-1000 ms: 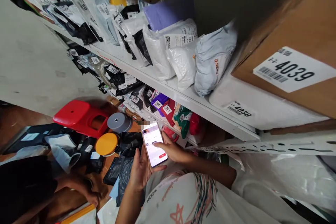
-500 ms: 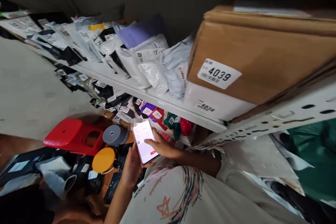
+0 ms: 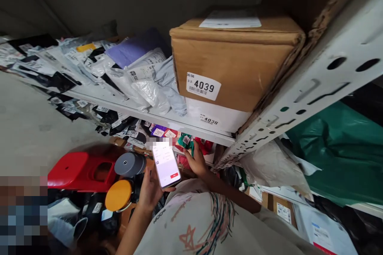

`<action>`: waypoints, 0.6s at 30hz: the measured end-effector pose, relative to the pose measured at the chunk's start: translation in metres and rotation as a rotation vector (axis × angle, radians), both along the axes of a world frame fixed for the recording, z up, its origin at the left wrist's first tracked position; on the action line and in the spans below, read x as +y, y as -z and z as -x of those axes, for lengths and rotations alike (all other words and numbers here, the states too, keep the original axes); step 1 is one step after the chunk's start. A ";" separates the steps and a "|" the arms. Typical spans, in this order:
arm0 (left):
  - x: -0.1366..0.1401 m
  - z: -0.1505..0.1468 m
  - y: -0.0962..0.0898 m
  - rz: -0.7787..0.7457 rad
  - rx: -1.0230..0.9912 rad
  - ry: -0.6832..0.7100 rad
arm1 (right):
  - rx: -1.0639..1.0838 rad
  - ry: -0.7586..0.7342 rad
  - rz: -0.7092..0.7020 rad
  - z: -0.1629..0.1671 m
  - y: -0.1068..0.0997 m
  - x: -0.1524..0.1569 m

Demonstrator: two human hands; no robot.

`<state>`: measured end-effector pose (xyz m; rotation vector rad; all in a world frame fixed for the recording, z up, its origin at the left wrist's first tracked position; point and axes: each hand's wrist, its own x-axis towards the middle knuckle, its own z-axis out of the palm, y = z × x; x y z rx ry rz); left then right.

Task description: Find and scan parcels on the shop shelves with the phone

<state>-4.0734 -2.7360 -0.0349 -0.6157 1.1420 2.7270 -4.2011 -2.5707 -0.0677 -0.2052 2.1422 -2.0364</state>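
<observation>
My left hand [image 3: 149, 191] cradles the phone [image 3: 166, 164] from beneath, fingers curled round its edge, screen tilted up so I can read it while I search. My right hand [image 3: 197, 161] reaches to the lower shelf [image 3: 191, 129], fingers on a green parcel [image 3: 187, 141] among the numbered bags; whether they pinch it or just touch, I cannot tell. Above sits a box [image 3: 233, 63] labelled 4039. The phone's screen text is too small to read, and its top edge is blurred.
</observation>
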 end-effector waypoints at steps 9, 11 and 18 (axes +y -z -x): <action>0.030 0.006 -0.023 -0.023 0.130 -0.019 | -0.199 -0.460 0.243 -0.028 -0.049 -0.010; 0.031 0.004 -0.025 -0.009 0.147 -0.011 | -0.217 -0.414 0.240 -0.032 -0.046 -0.017; 0.026 -0.001 -0.026 0.028 0.150 -0.024 | -0.253 -0.376 0.265 -0.038 -0.051 -0.030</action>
